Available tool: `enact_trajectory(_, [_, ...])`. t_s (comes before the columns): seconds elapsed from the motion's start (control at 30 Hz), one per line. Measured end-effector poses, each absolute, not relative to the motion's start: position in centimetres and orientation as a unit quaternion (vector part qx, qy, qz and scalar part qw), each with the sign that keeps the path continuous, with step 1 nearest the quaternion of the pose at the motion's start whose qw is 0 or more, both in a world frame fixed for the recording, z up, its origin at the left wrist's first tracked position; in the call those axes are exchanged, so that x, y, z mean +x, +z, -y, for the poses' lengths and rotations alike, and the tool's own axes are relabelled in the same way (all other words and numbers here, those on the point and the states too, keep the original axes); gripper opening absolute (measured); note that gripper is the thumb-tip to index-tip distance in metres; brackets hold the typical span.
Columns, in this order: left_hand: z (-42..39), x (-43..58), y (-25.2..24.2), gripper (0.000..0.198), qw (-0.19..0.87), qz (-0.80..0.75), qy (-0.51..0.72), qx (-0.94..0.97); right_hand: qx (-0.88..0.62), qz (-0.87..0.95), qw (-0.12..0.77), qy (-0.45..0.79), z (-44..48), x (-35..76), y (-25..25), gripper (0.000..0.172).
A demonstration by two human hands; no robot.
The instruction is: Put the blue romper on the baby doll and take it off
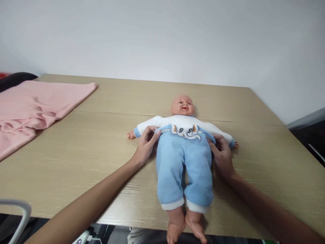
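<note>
Doll (183,120) lies face-up before me at 5 o'clock, blue pants (184,150) already up to its chest, waistband (165,127) still flared, not settled; my left hand (146,144) pinches its 9 o'clock edge, my right hand (223,154) its 3. Wood-look table (111,145), pink cloth (45,105) at 10, plain pale wall (157,40) at 12.

Left hand (147,146) and right hand (222,155) are bare, with slender fingers, the left forearm (101,191) and right forearm (269,207) are slim, smooth-surfaced and uncovered as far as visible, and pale greyish cloth (149,236) at the lower edge, possibly clothing, shows too little to identify.
</note>
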State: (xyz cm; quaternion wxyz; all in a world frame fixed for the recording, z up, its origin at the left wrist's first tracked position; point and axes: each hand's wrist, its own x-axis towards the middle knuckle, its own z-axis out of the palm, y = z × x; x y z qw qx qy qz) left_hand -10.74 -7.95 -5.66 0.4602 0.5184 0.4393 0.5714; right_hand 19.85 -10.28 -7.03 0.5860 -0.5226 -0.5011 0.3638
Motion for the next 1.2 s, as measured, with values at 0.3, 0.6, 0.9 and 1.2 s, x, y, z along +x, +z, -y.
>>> enact_trajectory(0.3, [8.5, -10.7, -6.5, 0.028, 0.403, -0.456, 0.568, 0.554, -0.382, 0.699, 0.569, 0.203, 9.8, 16.2, 0.7, 0.009])
enact_trajectory(0.6, [9.5, -10.4, -6.1, 0.029, 0.401, -0.46, 0.585, 0.534, -0.181, 0.966, 0.021, 0.185, -5.1, 3.9, 5.2, 0.034])
enact_trajectory(0.9, [9.6, -10.6, -5.8, 0.018, 0.368, -0.443, 0.603, 0.552, -0.149, 0.977, -0.049, 0.143, -6.0, -0.3, 3.2, 0.022])
enact_trajectory(1.2, [10.8, -11.1, -6.1, 0.006, 0.135, -0.42, 0.605, 0.662, -0.203, 0.777, 0.208, 0.558, -6.5, 5.1, 2.7, 0.034])
